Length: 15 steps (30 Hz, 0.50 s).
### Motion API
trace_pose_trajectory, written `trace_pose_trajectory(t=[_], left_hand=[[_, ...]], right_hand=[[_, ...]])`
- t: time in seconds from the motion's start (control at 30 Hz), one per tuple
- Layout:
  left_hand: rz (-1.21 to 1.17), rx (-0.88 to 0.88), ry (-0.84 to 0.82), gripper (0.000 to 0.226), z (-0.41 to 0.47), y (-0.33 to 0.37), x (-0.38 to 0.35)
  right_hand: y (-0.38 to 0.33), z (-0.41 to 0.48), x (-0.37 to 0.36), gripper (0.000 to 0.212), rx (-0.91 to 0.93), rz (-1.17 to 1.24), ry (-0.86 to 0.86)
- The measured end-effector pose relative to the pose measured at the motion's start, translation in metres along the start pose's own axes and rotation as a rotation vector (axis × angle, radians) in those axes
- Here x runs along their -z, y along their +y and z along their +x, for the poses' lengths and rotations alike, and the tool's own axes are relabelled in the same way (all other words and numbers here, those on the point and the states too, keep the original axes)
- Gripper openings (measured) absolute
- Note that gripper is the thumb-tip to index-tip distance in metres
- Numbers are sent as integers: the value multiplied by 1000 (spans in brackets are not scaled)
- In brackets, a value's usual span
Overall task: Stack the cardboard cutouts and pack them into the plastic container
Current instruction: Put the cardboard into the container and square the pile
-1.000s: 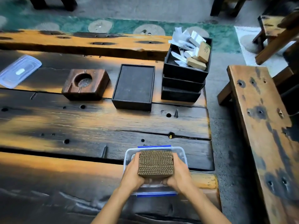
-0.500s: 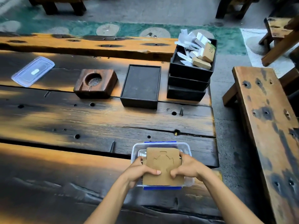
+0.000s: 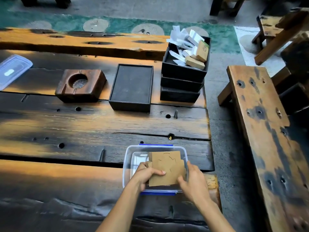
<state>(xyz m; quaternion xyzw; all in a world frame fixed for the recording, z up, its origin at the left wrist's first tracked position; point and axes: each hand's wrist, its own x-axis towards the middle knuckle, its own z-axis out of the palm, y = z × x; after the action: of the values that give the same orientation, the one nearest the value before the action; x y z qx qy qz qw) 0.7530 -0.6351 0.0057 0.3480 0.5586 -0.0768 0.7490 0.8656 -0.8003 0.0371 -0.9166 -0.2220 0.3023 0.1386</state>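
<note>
A stack of brown cardboard cutouts (image 3: 167, 168) lies flat inside the clear plastic container (image 3: 127, 158) with blue clips, toward its right side. My left hand (image 3: 146, 174) grips the stack's left edge, thumb on top. At the stack's lower right corner, my right hand (image 3: 192, 180) holds it against the container's right wall. The container stands on the dark wooden table (image 3: 83, 128) near its front right corner. Its clear lid (image 3: 11, 71) lies far left on the table.
A wooden ashtray block (image 3: 80, 85), a flat black tray (image 3: 132, 87) and stacked black boxes (image 3: 182, 77) filled with paper and small cartons stand across the table's far side. A wooden bench (image 3: 267, 134) runs along the right, with concrete floor between.
The stack, held on edge above the container a second ago, has been turned flat and lowered into it. It has shifted toward the container's right side, both hands still on it.
</note>
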Motion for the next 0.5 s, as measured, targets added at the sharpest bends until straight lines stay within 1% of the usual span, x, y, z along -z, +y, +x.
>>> trace_pose_trajectory(t=[0.1,0.2,0.27,0.33,0.4,0.5], left_hand=[[-4,-11,32,79,7,1,-9],[33,-79,96,67,14,0,-10],[61,-138,145,71,15,0,-13],[119,-184,183,81,15,0,-15],[259,-206,193,83,14,4,-15],[639,-246,208,88,10,15,-13]], right_hand=[[4,7,3,73,13,-15,28],[7,11,5,78,56,-51,10],[10,11,2,83,87,-65,12],[13,11,-2,85,120,-73,30],[14,12,-4,85,155,-99,39],[13,17,-6,83,273,-286,55]])
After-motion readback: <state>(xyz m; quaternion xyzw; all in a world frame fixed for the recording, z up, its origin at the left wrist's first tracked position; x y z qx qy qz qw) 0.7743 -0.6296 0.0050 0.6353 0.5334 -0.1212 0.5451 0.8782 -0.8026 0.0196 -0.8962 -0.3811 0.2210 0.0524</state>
